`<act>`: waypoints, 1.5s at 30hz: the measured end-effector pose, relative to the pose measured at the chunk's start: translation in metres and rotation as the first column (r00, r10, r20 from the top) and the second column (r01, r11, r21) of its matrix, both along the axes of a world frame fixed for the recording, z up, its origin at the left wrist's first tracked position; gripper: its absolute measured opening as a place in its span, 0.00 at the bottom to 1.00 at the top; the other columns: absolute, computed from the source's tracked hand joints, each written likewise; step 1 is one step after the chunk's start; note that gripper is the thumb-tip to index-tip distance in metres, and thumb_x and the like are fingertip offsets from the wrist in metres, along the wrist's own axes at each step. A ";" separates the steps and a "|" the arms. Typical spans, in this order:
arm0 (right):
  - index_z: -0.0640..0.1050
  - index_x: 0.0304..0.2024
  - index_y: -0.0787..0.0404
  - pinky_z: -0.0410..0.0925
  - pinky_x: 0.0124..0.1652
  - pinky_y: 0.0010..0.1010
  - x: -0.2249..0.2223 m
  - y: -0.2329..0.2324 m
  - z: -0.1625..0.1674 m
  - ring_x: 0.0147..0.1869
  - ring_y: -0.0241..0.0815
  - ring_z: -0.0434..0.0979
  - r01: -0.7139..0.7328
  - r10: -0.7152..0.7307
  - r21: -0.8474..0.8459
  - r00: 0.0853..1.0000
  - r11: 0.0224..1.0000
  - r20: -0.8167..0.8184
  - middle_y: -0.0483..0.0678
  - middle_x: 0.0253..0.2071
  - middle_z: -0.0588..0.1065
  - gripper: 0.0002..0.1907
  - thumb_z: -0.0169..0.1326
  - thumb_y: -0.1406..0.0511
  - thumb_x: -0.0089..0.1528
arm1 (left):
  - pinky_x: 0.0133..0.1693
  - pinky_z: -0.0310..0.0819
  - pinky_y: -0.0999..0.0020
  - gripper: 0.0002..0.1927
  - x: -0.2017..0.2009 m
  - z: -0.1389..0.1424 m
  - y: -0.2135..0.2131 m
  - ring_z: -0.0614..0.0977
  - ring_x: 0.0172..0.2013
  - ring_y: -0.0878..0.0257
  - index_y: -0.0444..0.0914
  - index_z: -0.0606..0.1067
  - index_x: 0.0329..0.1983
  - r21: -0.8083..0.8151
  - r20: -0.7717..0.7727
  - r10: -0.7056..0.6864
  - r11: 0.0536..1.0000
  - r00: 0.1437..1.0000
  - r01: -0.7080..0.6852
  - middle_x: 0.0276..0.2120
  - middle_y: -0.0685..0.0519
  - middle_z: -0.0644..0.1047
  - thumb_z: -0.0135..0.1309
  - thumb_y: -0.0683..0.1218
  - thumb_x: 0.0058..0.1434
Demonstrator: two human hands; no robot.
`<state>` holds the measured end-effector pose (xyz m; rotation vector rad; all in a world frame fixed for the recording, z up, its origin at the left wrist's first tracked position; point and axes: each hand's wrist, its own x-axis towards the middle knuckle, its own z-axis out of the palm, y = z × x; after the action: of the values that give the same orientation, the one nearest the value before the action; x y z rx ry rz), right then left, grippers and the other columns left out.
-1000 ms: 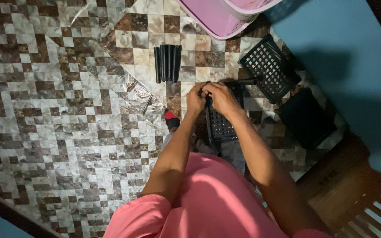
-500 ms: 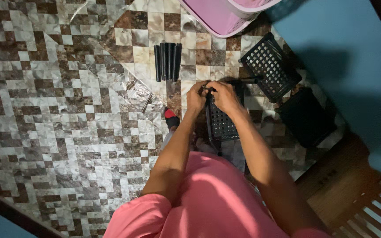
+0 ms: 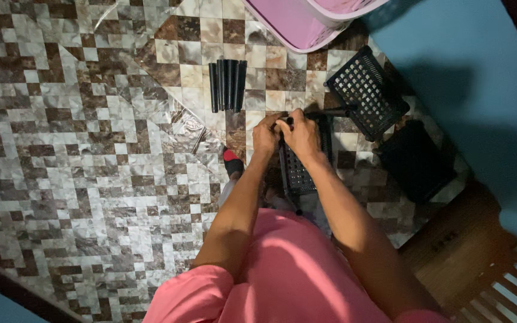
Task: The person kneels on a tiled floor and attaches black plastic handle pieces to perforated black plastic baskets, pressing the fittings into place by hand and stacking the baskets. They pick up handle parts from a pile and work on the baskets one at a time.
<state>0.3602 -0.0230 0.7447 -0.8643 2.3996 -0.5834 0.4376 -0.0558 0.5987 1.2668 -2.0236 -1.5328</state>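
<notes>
We are gripping the black perforated panel [image 3: 297,170] at its top edge, left hand [image 3: 266,136] and right hand [image 3: 300,136] both closed; it seems light, stiff plastic.

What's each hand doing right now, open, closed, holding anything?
Left hand: fingers closed on the top edge of the black perforated panel.
Right hand: fingers closed on the same panel's top edge, beside the left.
</notes>
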 end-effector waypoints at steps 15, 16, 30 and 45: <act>0.75 0.46 0.62 0.72 0.41 0.50 0.001 0.007 -0.008 0.44 0.66 0.78 -0.101 0.038 -0.283 0.975 0.954 -0.218 0.61 0.41 0.78 0.16 0.65 0.61 0.62 | 0.48 0.79 0.58 0.22 -0.003 0.003 0.002 0.84 0.46 0.47 0.46 0.81 0.55 -0.071 0.021 -0.021 0.997 1.000 0.022 0.47 0.43 0.82 0.56 0.36 0.58; 0.75 0.46 0.62 0.72 0.41 0.50 0.002 0.008 -0.006 0.44 0.66 0.79 -0.078 0.025 -0.273 0.981 0.959 -0.191 0.61 0.41 0.78 0.17 0.65 0.61 0.61 | 0.47 0.79 0.59 0.22 -0.003 0.003 0.003 0.85 0.46 0.47 0.46 0.81 0.54 -0.073 0.017 -0.014 0.997 1.000 0.015 0.47 0.44 0.82 0.56 0.36 0.57; 0.71 0.61 0.62 0.72 0.42 0.49 0.008 0.025 -0.010 0.47 0.64 0.80 0.131 -0.139 -0.285 0.990 0.949 -0.006 0.63 0.43 0.79 0.32 0.67 0.60 0.57 | 0.44 0.78 0.56 0.21 -0.001 0.015 0.009 0.84 0.41 0.46 0.45 0.79 0.57 -0.004 -0.027 -0.024 1.000 0.999 0.023 0.42 0.41 0.81 0.61 0.40 0.59; 0.78 0.51 0.58 0.73 0.48 0.49 0.055 0.085 -0.064 0.49 0.60 0.81 0.016 -0.073 0.253 0.973 0.967 0.219 0.56 0.44 0.81 0.20 0.63 0.62 0.57 | 0.39 0.78 0.60 0.12 0.034 -0.029 0.048 0.84 0.32 0.56 0.35 0.79 0.39 0.241 0.111 -0.086 0.969 0.990 0.057 0.30 0.44 0.83 0.63 0.49 0.59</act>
<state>0.4151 0.0625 0.6806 -0.6025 2.2273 -0.3635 0.4720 -0.0073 0.5702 1.4194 -2.0263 -1.8188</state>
